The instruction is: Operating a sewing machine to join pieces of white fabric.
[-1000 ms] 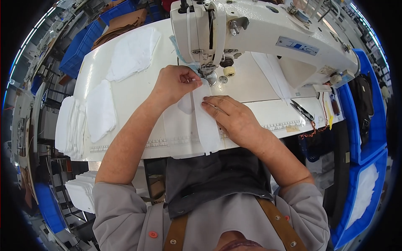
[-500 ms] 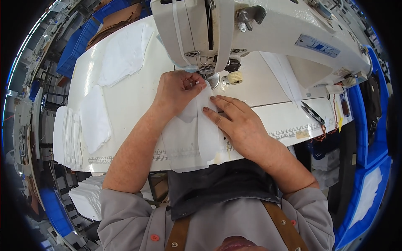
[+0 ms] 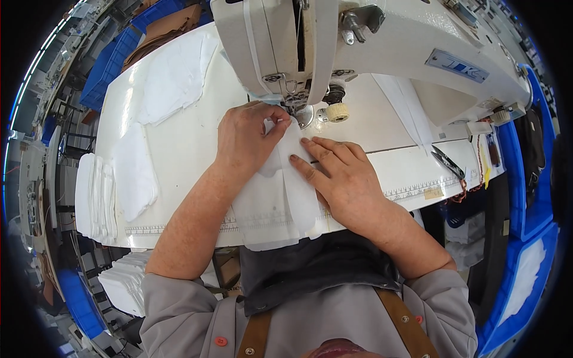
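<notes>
My left hand [image 3: 250,134] pinches the top edge of a thin white fabric piece [image 3: 298,209] just in front of the presser foot and needle area [image 3: 295,107] of a white sewing machine [image 3: 394,51]. My right hand [image 3: 334,176] lies to the right with its fingers spread, pressing on the same piece. The fabric reaches to the table's front edge, partly hidden under both hands. A cream knurled knob [image 3: 337,111] is beside the needle area, and black scissors [image 3: 447,160] lie on the table at the right.
White piece stacks [image 3: 95,194] and loose white pieces [image 3: 170,77] lie on the table's left, more white stacks [image 3: 122,280] below it. Blue bins [image 3: 525,286] flank the table at right, another blue bin [image 3: 107,65] with brown pieces [image 3: 164,36] at upper left. A printed ruler [image 3: 406,192] runs along the front edge.
The view has shifted, so the machine looks larger. My hands and the fabric sit lower in the picture. My left hand has turned slightly while still pinching the fabric's top.
</notes>
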Demonstrator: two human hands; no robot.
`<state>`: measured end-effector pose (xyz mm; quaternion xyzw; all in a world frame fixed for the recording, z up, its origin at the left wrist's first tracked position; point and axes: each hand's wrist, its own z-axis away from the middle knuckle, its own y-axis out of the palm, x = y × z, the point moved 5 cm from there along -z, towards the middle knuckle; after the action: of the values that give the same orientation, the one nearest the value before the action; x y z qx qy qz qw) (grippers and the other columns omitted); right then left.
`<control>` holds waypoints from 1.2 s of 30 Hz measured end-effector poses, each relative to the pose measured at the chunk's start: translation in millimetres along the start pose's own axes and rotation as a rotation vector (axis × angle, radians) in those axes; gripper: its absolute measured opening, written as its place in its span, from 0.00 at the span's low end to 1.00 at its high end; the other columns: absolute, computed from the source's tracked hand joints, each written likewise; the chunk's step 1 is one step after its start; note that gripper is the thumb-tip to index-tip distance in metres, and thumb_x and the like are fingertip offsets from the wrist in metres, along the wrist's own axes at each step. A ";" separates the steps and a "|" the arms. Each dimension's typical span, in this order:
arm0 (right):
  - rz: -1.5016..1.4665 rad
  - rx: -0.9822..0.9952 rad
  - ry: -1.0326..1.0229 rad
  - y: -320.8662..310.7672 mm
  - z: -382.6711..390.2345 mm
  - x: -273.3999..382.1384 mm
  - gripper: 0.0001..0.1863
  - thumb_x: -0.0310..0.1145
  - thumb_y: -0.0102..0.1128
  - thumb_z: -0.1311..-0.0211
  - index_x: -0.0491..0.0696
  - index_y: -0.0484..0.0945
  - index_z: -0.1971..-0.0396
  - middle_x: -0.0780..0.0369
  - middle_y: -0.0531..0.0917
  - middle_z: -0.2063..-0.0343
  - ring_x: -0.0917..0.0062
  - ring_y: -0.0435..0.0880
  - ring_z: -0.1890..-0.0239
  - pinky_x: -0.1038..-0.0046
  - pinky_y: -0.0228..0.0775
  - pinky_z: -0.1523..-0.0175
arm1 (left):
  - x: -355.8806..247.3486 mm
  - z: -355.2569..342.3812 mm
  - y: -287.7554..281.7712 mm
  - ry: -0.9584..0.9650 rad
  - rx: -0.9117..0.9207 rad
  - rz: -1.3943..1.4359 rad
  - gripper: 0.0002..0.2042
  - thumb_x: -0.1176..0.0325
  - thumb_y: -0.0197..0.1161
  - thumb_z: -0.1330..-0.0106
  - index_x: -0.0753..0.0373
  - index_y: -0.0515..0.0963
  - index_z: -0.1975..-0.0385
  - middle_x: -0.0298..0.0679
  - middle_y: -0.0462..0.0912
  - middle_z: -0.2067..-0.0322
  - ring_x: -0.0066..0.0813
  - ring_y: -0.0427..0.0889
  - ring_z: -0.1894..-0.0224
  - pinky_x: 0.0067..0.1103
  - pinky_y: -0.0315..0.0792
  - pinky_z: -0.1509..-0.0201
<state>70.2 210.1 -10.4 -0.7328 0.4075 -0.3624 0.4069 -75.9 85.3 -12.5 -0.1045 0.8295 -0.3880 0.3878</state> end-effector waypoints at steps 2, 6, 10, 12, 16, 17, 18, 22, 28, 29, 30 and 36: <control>-0.016 0.013 0.003 -0.8 0.4 0.3 0.26 0.29 0.62 0.43 0.44 0.82 0.42 0.48 0.81 0.40 0.59 0.77 0.35 0.60 0.66 0.33 | -2.1 0.4 -1.1 0.003 0.004 0.002 0.05 0.71 0.75 0.41 0.64 0.89 0.67 0.38 0.86 0.76 0.23 0.73 0.83 0.23 0.69 0.76; -0.018 0.020 -0.005 -1.2 0.7 1.1 0.26 0.29 0.64 0.43 0.43 0.82 0.42 0.48 0.80 0.39 0.59 0.77 0.35 0.59 0.66 0.33 | -2.0 1.3 -0.1 -0.023 0.019 0.003 0.05 0.72 0.75 0.41 0.63 0.89 0.67 0.38 0.87 0.74 0.23 0.75 0.82 0.24 0.70 0.76; -0.008 0.006 -0.032 0.2 2.6 -0.3 0.26 0.26 0.61 0.43 0.41 0.81 0.41 0.47 0.80 0.39 0.58 0.78 0.36 0.58 0.67 0.31 | -2.6 3.3 -0.6 -0.053 0.046 0.019 0.05 0.72 0.75 0.41 0.63 0.89 0.67 0.38 0.88 0.74 0.23 0.77 0.81 0.23 0.72 0.74; -0.017 0.009 -0.030 0.1 2.8 0.1 0.26 0.26 0.59 0.42 0.41 0.80 0.41 0.47 0.79 0.38 0.57 0.78 0.36 0.57 0.67 0.30 | -1.9 1.8 -0.7 -0.098 0.072 0.023 0.04 0.71 0.75 0.41 0.62 0.89 0.67 0.37 0.89 0.73 0.23 0.81 0.78 0.22 0.73 0.73; -0.062 0.025 -0.044 0.7 5.5 1.2 0.27 0.25 0.58 0.41 0.39 0.77 0.39 0.45 0.78 0.38 0.54 0.78 0.34 0.55 0.68 0.27 | -0.1 2.1 0.2 -0.152 0.097 0.023 0.04 0.71 0.75 0.40 0.62 0.89 0.67 0.36 0.89 0.71 0.21 0.83 0.75 0.22 0.74 0.72; -0.060 0.024 -0.042 0.4 5.9 0.6 0.27 0.25 0.58 0.41 0.39 0.77 0.39 0.45 0.78 0.38 0.54 0.78 0.34 0.55 0.68 0.27 | -0.5 1.3 0.2 -0.150 0.096 0.037 0.04 0.71 0.75 0.40 0.62 0.89 0.67 0.36 0.90 0.71 0.21 0.83 0.75 0.22 0.75 0.71; -0.075 0.025 -0.052 0.3 6.3 0.6 0.27 0.25 0.57 0.41 0.38 0.76 0.39 0.45 0.78 0.38 0.54 0.78 0.34 0.55 0.68 0.28 | -0.8 0.7 0.3 -0.148 0.094 0.050 0.04 0.71 0.75 0.40 0.62 0.89 0.67 0.36 0.90 0.71 0.21 0.83 0.74 0.22 0.75 0.71; -0.093 0.024 -0.065 -0.6 6.4 1.3 0.27 0.25 0.57 0.41 0.36 0.75 0.39 0.45 0.78 0.39 0.53 0.78 0.35 0.57 0.69 0.28 | -0.6 3.1 1.8 -0.125 0.076 0.063 0.05 0.71 0.76 0.40 0.62 0.89 0.67 0.36 0.89 0.71 0.21 0.83 0.74 0.22 0.75 0.71; -0.107 0.014 -0.067 1.7 8.1 0.6 0.27 0.25 0.57 0.41 0.35 0.76 0.40 0.45 0.79 0.40 0.53 0.79 0.35 0.57 0.70 0.29 | -3.6 1.2 1.7 -0.105 0.076 0.067 0.05 0.71 0.76 0.41 0.63 0.89 0.67 0.36 0.89 0.72 0.21 0.82 0.74 0.22 0.74 0.71; -0.108 0.015 -0.066 1.5 7.9 0.6 0.27 0.25 0.57 0.41 0.35 0.76 0.40 0.45 0.79 0.40 0.53 0.79 0.35 0.57 0.70 0.29 | -2.4 1.5 2.4 -0.097 0.080 0.062 0.05 0.71 0.76 0.41 0.63 0.89 0.68 0.36 0.89 0.71 0.21 0.82 0.75 0.22 0.74 0.70; -0.114 0.010 -0.064 0.6 7.4 0.4 0.26 0.25 0.57 0.41 0.35 0.76 0.41 0.45 0.79 0.40 0.53 0.79 0.35 0.57 0.70 0.29 | -1.4 1.6 3.1 -0.088 0.084 0.058 0.05 0.71 0.76 0.41 0.63 0.89 0.68 0.36 0.89 0.71 0.22 0.81 0.75 0.22 0.74 0.70; -0.090 -0.002 -0.062 1.9 6.3 0.4 0.24 0.26 0.58 0.42 0.35 0.79 0.44 0.45 0.80 0.41 0.54 0.79 0.36 0.56 0.71 0.29 | -2.3 1.3 4.0 -0.167 0.091 0.073 0.06 0.70 0.77 0.42 0.61 0.89 0.67 0.35 0.89 0.71 0.25 0.83 0.71 0.24 0.75 0.65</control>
<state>75.2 211.0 -14.6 -0.7617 0.3616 -0.3570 0.4020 -72.8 88.3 -14.7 -0.0886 0.7792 -0.4008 0.4736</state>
